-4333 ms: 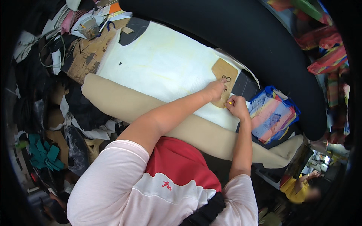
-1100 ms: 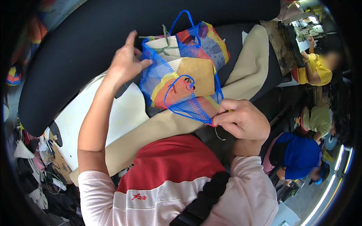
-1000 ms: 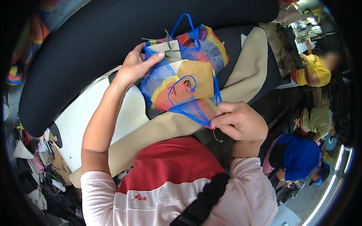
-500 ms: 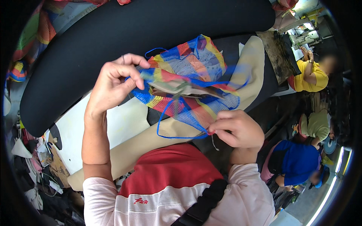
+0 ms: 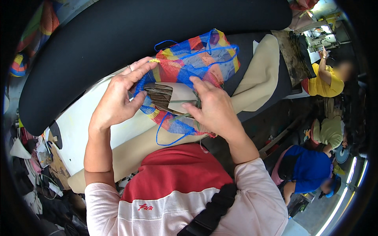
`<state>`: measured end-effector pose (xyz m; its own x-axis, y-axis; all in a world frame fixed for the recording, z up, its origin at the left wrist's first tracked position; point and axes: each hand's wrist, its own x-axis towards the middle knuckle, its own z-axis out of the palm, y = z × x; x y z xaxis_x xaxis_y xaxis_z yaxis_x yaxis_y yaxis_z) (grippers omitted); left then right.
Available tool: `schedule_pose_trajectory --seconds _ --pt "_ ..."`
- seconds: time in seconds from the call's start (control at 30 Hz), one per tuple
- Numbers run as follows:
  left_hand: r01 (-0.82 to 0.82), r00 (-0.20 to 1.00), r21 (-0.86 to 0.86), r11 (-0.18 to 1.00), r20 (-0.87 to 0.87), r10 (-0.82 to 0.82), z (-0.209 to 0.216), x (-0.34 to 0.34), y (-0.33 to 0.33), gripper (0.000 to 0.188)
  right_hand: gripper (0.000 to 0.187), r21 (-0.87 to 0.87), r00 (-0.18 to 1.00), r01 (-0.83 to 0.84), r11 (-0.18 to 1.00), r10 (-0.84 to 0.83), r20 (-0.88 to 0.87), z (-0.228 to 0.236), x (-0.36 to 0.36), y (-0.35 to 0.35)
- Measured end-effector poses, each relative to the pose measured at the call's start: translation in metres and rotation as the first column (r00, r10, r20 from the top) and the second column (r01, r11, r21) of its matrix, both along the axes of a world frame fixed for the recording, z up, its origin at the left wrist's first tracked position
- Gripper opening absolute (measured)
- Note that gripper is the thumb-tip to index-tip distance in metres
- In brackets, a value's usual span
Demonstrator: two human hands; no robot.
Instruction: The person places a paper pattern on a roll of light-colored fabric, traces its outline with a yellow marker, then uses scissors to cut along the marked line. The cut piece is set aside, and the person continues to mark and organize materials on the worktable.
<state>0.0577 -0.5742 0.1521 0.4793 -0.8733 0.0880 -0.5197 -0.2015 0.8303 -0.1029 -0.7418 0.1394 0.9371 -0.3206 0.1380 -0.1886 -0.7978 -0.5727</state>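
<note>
A checked mesh bag (image 5: pixel 181 72) in red, blue and yellow, with a blue drawcord, lies in front of me with its mouth spread. Its left rim is gripped by my left hand (image 5: pixel 120 96), thumb inside and fingers over the edge. Inside the mouth sits a bundle of thin brown pieces (image 5: pixel 158 96) with a pale piece (image 5: pixel 182 95) on top, tied with a greenish strip. My right hand (image 5: pixel 214 108) holds the bundle's right end at the tie, thumb and index finger bent over it; its other fingers are partly hidden.
A long black padded panel (image 5: pixel 138 35) curves across the back. Beige material (image 5: pixel 260 74) and a white sheet (image 5: pixel 94 137) lie beneath the bag. Scraps (image 5: pixel 39 157) pile up at the left. People in yellow (image 5: pixel 328 80), pale green and blue (image 5: pixel 309 167) work at the right.
My right hand has moved up and left from the bag's lower cord to the bundle in its mouth. The bag's mouth is wider and the brown pieces show more plainly.
</note>
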Motion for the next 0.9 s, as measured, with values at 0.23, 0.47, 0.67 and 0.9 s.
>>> schedule_pose_trajectory --seconds 0.23,0.47,0.67,0.9 --pt "-0.022 1.000 0.008 1.000 0.017 0.022 -0.005 -0.010 0.007 0.069 0.056 0.094 0.967 -0.240 0.966 0.246 -0.065 -0.011 -0.015 0.003" --pt "-0.113 0.887 -0.162 0.980 0.429 0.173 0.007 -0.030 0.014 0.056 0.041 0.247 0.993 0.082 0.966 -0.059 -0.099 -0.011 0.005 -0.032" --pt "0.133 0.987 -0.054 0.990 0.101 -0.127 -0.013 -0.060 -0.022 0.011 0.033 0.259 1.000 -0.005 0.966 0.004 0.006 -0.008 0.021 -0.037" --pt "0.405 0.903 0.471 0.784 -0.341 -0.261 -0.048 -0.051 -0.035 0.023 0.028 0.015 0.993 -0.084 0.996 0.082 0.082 -0.007 0.040 -0.041"
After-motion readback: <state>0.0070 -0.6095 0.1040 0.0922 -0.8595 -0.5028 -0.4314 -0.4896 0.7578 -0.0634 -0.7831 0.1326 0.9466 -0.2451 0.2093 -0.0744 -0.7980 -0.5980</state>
